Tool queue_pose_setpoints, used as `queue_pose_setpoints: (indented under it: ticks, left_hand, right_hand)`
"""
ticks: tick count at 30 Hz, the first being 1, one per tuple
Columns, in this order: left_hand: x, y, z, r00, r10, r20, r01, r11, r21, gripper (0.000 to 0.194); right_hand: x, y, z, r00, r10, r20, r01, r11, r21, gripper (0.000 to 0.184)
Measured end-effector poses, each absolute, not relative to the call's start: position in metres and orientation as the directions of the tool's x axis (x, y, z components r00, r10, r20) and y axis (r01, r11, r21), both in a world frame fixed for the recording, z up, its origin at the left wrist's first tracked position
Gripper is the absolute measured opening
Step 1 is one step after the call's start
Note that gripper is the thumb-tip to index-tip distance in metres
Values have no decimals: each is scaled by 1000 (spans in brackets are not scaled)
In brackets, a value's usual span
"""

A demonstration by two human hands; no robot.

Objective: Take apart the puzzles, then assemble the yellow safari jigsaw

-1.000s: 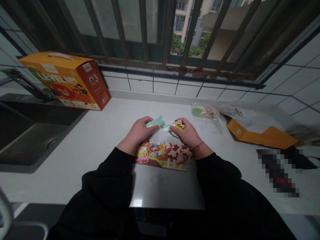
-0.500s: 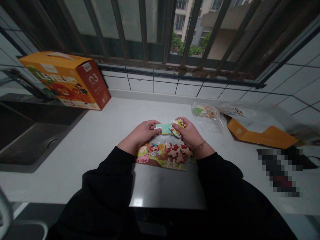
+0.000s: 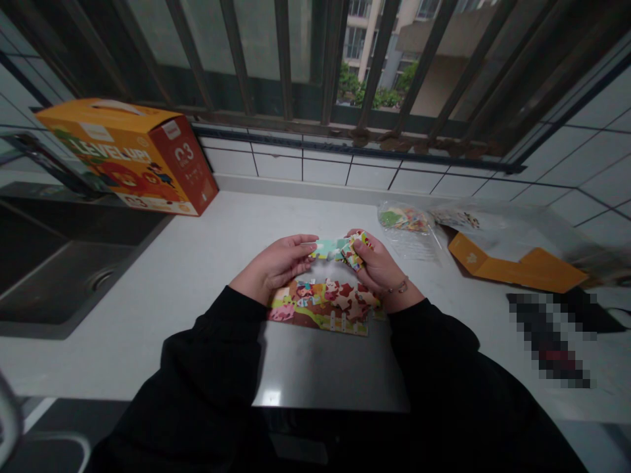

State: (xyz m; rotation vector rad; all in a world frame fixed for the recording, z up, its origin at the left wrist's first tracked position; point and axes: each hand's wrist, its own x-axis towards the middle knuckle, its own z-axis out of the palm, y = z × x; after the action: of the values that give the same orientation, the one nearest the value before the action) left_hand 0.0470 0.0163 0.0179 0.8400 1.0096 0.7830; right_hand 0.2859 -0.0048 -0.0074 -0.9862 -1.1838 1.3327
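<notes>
A clear plastic bag [image 3: 403, 230] of loose jigsaw pieces lies on the bench [image 3: 187, 263], ahead of and beyond the right hand [image 3: 378, 266], with a flat orange card [image 3: 513, 270] further right. An orange "LEVEL UP!" cardboard box [image 3: 125, 157] stands well beyond the left hand [image 3: 273, 266], its contents hidden. The left hand, fingers closed, pinches a mint-green jigsaw piece [image 3: 328, 248] while the right hand grips a multicoloured jigsaw piece [image 3: 355, 251], both held just above the bench. The two pieces now touch, where a second ago a gap showed between them. Just below the hands lies a joined puzzle section [image 3: 323, 305] in pink, red and brown, its edges still knobbed and uneven.
</notes>
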Motion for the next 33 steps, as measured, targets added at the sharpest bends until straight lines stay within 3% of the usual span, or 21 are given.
queue_pose_setpoints:
  ticks: [3, 7, 18, 20, 22, 24, 26, 29, 33]
  left_hand:
    - [48, 20, 14, 218, 898, -381, -143, 416, 898, 15]
    - [56, 20, 4, 104, 969, -222, -110, 233, 966, 20]
    - [79, 12, -12, 381, 918, -111, -189, 195, 963, 26]
    - [77, 14, -11, 367, 928, -60, -80, 96, 992, 26]
    - [74, 17, -9, 313, 949, 42, 166, -99, 981, 26]
    - [71, 19, -10, 274, 949, 153, 473, -272, 838, 28]
    - [70, 21, -12, 272, 943, 191, 687, -329, 648, 32]
    - [72, 20, -15, 296, 944, 146, 797, -328, 507, 37]
    - [76, 19, -15, 301, 947, 111, 794, -314, 521, 39]
  right_hand:
    - [286, -2, -8, -52, 996, 67, -264, 51, -963, 71]
    - [284, 0, -12, -85, 996, 28, -302, 1, -953, 70]
    - [287, 6, -26, -26, 999, 22, 117, 25, -993, 56]
    - [287, 7, -25, -12, 999, 42, 147, 44, -988, 55]
    - [289, 7, -24, 34, 998, 58, 193, 50, -980, 57]
    - [289, 7, -23, 86, 993, 78, 285, 50, -957, 58]
    - [290, 8, -23, 87, 991, 99, 396, 56, -917, 58]
    - [288, 10, -27, -4, 986, 167, 561, 140, -816, 51]
    - [286, 12, -31, -49, 952, 303, 701, 249, -668, 46]
